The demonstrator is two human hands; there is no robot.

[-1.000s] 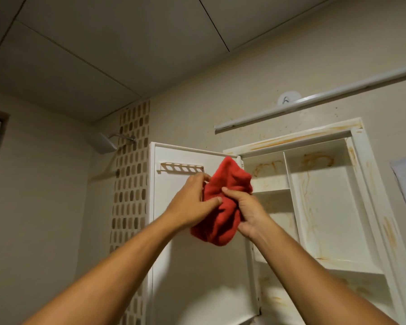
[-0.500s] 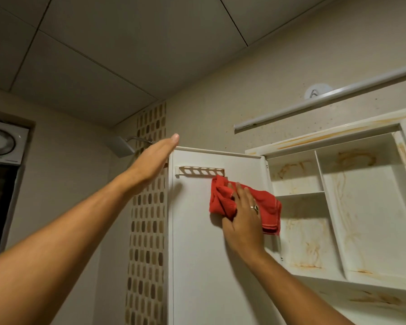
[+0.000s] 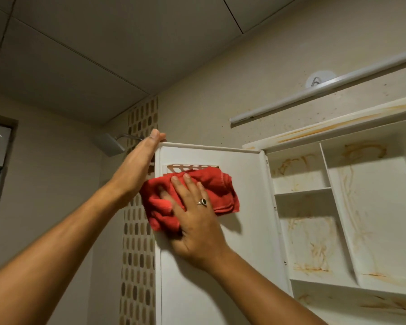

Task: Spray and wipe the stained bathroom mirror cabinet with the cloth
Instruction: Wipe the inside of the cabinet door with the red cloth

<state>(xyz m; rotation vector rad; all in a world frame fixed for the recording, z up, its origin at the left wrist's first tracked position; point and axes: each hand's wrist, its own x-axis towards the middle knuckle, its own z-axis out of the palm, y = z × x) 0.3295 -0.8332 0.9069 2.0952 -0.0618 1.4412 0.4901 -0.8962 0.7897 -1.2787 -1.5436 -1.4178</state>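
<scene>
1. A person's two bare arms reach up to a white mirror cabinet (image 3: 338, 191) fixed to a beige wall. Its smooth, flat door (image 3: 244, 254) stands swung open to the left.
2. The cloth (image 3: 220, 191) is red, soft and nappy, bunched into thick folds. It lies against the door's inner face just under a small slotted rack (image 3: 190, 167), and its left end hangs past the door's outer edge.
3. The right hand (image 3: 195, 221) presses the cloth flat to the door. Its grip is wide open, with the fingers straight and spread, curled round nothing. One finger wears a ring (image 3: 203, 202) with a dark stone.
4. The left hand (image 3: 138, 165) rests on the door's top outer corner. Its grip is open too, the fingers straight and the fingertips over the top edge.
5. Inside, the cabinet has boxy white compartments streaked with rusty orange stains.
6. Above the cabinet hangs a long white tube light (image 3: 326, 89). To the left are a strip of oval mosaic tiles (image 3: 138, 254) and a grey shower head (image 3: 109, 144).
7. Half a second earlier the cloth sat further right, overlapping the hinged edge. It has since slid left, under the rack.
8. The left hand was then only reaching for the corner. Now it touches it.
</scene>
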